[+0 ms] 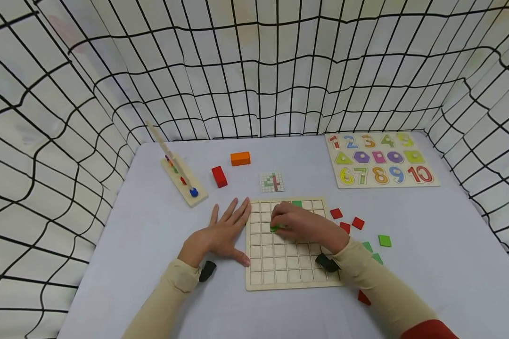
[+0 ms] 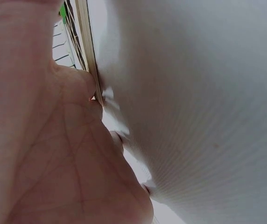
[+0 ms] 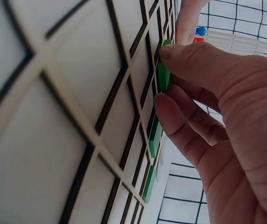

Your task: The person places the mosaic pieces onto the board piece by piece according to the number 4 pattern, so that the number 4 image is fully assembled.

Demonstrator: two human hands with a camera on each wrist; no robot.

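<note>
A wooden grid board (image 1: 286, 273) lies flat on the table in front of me. My right hand (image 1: 299, 223) hovers over its upper middle and pinches a green square tile (image 1: 275, 228) against a cell; in the right wrist view the tile (image 3: 164, 70) sits between thumb and fingers on the board (image 3: 54, 116). Another green tile (image 1: 297, 203) sits in the top row. My left hand (image 1: 225, 230) lies flat on the table, fingers straight, touching the board's left edge (image 2: 89, 51).
Loose red tiles (image 1: 347, 220) and green tiles (image 1: 384, 240) lie right of the board. A small pattern card (image 1: 272, 182), a red block (image 1: 219, 176), an orange block (image 1: 240, 158), a peg stand (image 1: 182, 178) and a number puzzle (image 1: 379, 160) sit farther back. Netted walls enclose the table.
</note>
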